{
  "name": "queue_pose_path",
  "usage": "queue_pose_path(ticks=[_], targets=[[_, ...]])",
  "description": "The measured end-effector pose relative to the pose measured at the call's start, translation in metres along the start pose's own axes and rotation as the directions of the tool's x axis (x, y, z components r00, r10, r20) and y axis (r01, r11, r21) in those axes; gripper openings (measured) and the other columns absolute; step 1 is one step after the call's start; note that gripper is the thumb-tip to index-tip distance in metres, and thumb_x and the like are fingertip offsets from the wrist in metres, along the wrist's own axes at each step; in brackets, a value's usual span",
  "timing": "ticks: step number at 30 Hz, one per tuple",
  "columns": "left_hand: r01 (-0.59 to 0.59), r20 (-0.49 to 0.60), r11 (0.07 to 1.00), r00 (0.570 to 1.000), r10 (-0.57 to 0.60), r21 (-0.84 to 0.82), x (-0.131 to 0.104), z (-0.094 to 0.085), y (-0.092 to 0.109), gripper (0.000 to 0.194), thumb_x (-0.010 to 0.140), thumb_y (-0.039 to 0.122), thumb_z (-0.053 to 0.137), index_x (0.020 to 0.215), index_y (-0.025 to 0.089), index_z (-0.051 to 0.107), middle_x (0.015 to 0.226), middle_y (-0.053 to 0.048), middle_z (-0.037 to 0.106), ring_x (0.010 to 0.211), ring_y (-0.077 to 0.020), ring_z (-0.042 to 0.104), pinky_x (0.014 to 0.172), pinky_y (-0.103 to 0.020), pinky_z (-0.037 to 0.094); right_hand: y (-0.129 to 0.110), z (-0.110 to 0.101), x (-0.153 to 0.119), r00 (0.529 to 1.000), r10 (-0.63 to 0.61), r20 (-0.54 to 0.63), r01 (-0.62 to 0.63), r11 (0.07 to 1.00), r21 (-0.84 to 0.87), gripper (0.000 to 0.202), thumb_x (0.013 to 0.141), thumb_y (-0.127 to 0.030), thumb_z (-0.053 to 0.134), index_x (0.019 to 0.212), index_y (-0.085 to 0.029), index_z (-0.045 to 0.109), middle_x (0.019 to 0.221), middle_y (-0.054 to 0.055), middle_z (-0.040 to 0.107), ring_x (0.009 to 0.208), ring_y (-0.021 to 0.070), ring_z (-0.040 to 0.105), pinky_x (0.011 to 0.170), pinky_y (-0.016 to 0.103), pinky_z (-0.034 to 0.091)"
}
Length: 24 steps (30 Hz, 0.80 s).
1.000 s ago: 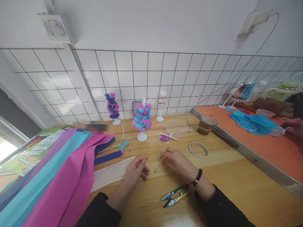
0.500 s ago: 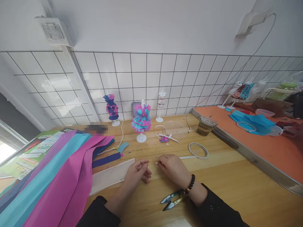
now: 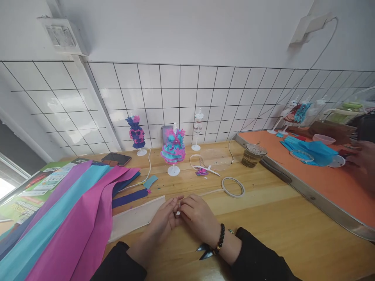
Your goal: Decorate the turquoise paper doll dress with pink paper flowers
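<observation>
The left hand and right hand are brought together at the lower centre of the frame, fingertips meeting. A white scrap is glimpsed between them; by which fingers it is gripped cannot be told, as the grip is screened by the knuckles. Behind the right hand, the free end of a tape roll is lost from sight; the roll itself is laid flat right of centre. Below, the snips are mostly covered by the right wrist, only the blades and a sliver of handle being left visible. A white strip is partly overlapped by the left hand.

At left, coloured sheets are piled and cut off by the frame edge. A phone is set behind them. Along the back of the counter, a navy dress, a pink-and-blue dress and a nearly bare form are stood upright; a patch by the middle dress is pixelated. A clear ring is barely made out before the form.

At the right edge, another person's hand is blurred and cropped.
</observation>
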<state>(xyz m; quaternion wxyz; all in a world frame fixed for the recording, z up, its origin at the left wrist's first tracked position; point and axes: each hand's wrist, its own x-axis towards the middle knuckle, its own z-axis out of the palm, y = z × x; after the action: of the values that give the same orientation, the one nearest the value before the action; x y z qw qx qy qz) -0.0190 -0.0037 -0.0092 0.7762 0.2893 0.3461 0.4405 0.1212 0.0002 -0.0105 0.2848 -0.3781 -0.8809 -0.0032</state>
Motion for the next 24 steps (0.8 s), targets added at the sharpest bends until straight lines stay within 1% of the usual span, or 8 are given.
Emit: queue_pose_path(ticks=[3,5,8,11,13,17,20,24], targets=[[0.003,0.002,0.999,1.0,-0.003,-0.032,0.0,0.0,0.003,0.03,0.077,0.03,0.058,0.102,0.014,0.054,0.085,-0.006,0.061,0.073,-0.0133,0.057,0.068,-0.029,0.046,-0.004,-0.001,0.001,0.998,-0.012,-0.058,0.012,1.0,0.001,0.015,0.083,-0.012,0.05,0.072,-0.017,0.059,0.078,0.003,0.059,0.076,0.0143,0.047,0.069,0.028,0.037],[0.008,-0.015,0.998,1.0,-0.009,-0.057,0.001,-0.002,0.004,0.028,0.076,0.026,0.058,0.102,0.014,0.054,0.078,-0.004,0.06,0.074,-0.0137,0.056,0.066,-0.027,0.045,-0.005,-0.002,0.0,0.996,-0.009,-0.092,0.009,1.0,-0.006,0.018,0.083,-0.011,0.048,0.072,-0.017,0.06,0.076,0.003,0.057,0.075,0.0142,0.044,0.067,0.028,0.036],[0.002,-0.036,0.995,0.999,-0.006,-0.096,0.003,-0.006,0.005,0.032,0.072,0.018,0.062,0.102,0.014,0.054,0.068,-0.001,0.058,0.068,-0.0116,0.056,0.063,-0.022,0.043,-0.007,-0.003,0.0,0.994,-0.016,-0.106,0.013,0.999,-0.031,0.022,0.084,-0.012,0.046,0.07,-0.018,0.061,0.07,0.003,0.052,0.07,0.0144,0.041,0.064,0.027,0.034],[-0.018,-0.015,0.992,1.0,0.017,-0.121,0.004,-0.011,0.004,0.038,0.069,0.01,0.062,0.105,0.013,0.052,0.071,-0.002,0.061,0.067,-0.0104,0.057,0.065,-0.021,0.042,-0.009,-0.002,-0.001,0.994,-0.018,-0.109,0.013,0.999,-0.05,0.022,0.085,-0.014,0.046,0.072,-0.018,0.063,0.068,0.003,0.051,0.07,0.0149,0.04,0.063,0.028,0.033],[-0.046,-0.009,0.988,0.999,0.045,-0.148,0.005,-0.014,0.005,0.04,0.069,0.006,0.06,0.108,0.013,0.049,0.078,-0.005,0.063,0.072,-0.0113,0.059,0.071,-0.023,0.044,-0.009,-0.002,-0.002,0.993,-0.013,-0.118,0.006,0.998,-0.064,0.021,0.085,-0.014,0.046,0.073,-0.019,0.063,0.07,0.004,0.052,0.072,0.0156,0.041,0.064,0.029,0.032],[-0.086,-0.023,0.982,0.996,0.083,-0.17,0.006,-0.018,0.007,0.047,0.068,0.003,0.06,0.111,0.016,0.045,0.089,-0.007,0.063,0.087,-0.015,0.06,0.082,-0.03,0.043,-0.008,0.0,-0.004,0.996,-0.032,-0.079,0.025,0.996,-0.088,0.023,0.085,-0.013,0.045,0.072,-0.019,0.063,0.069,0.004,0.053,0.07,0.0158,0.04,0.063,0.029,0.033],[-0.12,-0.026,0.984,0.993,0.117,-0.129,0.007,-0.02,0.008,0.052,0.066,0.003,0.063,0.112,0.016,0.044,0.089,-0.006,0.063,0.086,-0.0147,0.06,0.081,-0.03,0.044,-0.005,0.001,-0.006,0.999,-0.037,-0.03,0.035,0.997,-0.075,0.024,0.085,-0.013,0.044,0.073,-0.019,0.064,0.066,0.004,0.052,0.068,0.0159,0.041,0.063,0.029,0.033],[-0.153,-0.035,0.986,0.988,0.151,-0.06,0.009,-0.022,0.006,0.056,0.063,0.004,0.068,0.113,0.015,0.045,0.086,-0.006,0.064,0.081,-0.0124,0.06,0.076,-0.026,0.043,-0.003,0.003,-0.009,1.0,-0.014,0.027,0.015,1.0,-0.017,0.02,0.083,-0.013,0.048,0.08,-0.02,0.066,0.066,0.004,0.054,0.069,0.0165,0.043,0.064,0.029,0.036]])
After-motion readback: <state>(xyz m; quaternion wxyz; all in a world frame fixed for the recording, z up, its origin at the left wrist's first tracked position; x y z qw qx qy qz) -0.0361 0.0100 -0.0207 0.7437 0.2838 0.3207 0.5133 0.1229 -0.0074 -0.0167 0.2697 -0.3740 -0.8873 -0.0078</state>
